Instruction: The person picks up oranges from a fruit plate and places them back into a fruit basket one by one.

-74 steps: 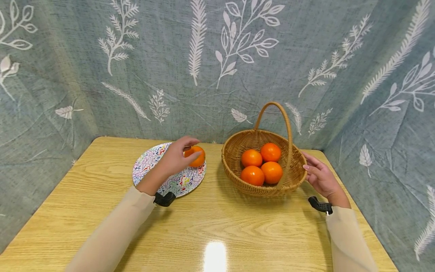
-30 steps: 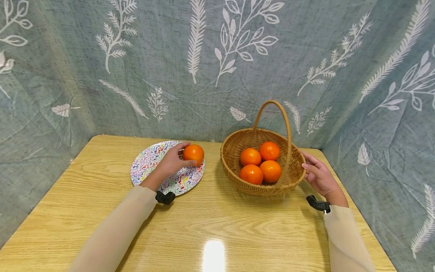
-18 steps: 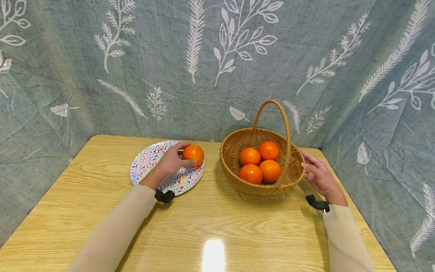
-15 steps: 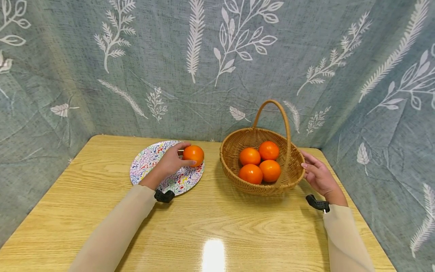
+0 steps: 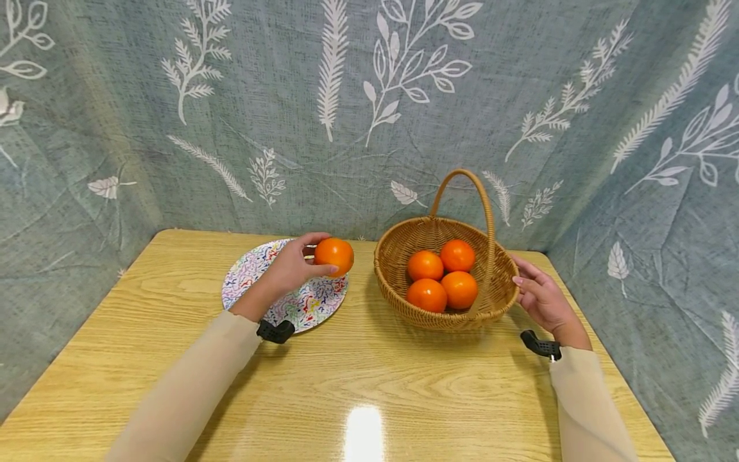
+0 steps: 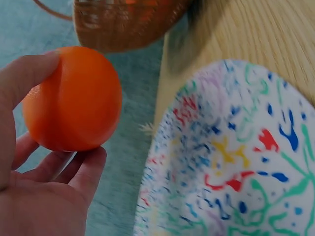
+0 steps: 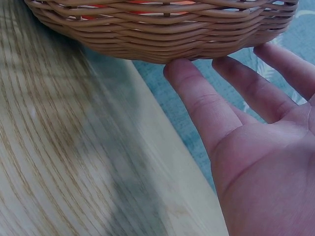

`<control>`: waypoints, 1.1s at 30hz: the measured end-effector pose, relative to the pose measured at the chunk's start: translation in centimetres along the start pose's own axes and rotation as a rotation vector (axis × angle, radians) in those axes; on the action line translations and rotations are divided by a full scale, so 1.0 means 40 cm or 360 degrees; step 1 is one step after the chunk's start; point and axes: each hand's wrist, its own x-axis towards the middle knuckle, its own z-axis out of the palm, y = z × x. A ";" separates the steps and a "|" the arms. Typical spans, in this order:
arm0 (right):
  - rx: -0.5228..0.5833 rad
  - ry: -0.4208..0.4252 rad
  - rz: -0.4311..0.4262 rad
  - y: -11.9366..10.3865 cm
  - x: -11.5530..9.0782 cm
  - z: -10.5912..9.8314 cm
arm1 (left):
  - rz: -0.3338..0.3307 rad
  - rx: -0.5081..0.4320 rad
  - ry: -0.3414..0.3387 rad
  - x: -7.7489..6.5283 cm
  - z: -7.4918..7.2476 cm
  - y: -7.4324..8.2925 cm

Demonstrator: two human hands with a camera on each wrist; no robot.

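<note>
My left hand [image 5: 291, 266] holds an orange [image 5: 335, 256] between thumb and fingers. It is raised over the right part of a round plate [image 5: 314, 305] with a multicoloured squiggle pattern. Close up in the left wrist view, the thumb lies on one side of the orange [image 6: 78, 98] and the fingertips on the other. My right hand [image 5: 545, 301] touches the right side of a wicker basket [image 5: 404, 311] with its fingertips and thumb, the fingers fairly straight in the right wrist view. Several oranges [image 5: 427, 295] sit together in the basket.
A tall arched handle [image 5: 487, 212] spans the basket. The wooden table [image 5: 288, 391] ends at a patterned grey-blue cloth [image 5: 300, 179] at the back and sides. Between plate and basket lies a narrow strip of table.
My left hand reached round the orange on the plate, gripped it, and has now lifted it slightly up and to the right. The right hand and basket have stayed put.
</note>
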 end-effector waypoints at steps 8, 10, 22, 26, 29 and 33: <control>0.0051 -0.0060 -0.0054 0.004 0.006 -0.003 | 0.0123 0.0018 0.0009 -0.009 -0.002 0.072; 0.0043 -0.0055 -0.0049 0.004 0.005 -0.003 | 0.0153 0.0003 0.0005 -0.009 0.001 0.091; -0.0012 0.0013 -0.0008 0.003 -0.003 0.005 | 0.0331 -0.0094 -0.0091 0.004 0.060 0.182; -0.0033 0.0016 -0.0006 0.003 -0.003 0.005 | 0.0390 -0.0042 -0.0098 0.019 0.085 0.197; -0.0015 -0.0001 -0.0014 0.004 -0.002 0.002 | 0.0421 0.0006 -0.0112 0.031 0.104 0.205; 0.0003 -0.0013 -0.0024 0.005 -0.001 0.000 | 0.0435 0.0067 -0.0144 0.048 0.130 0.211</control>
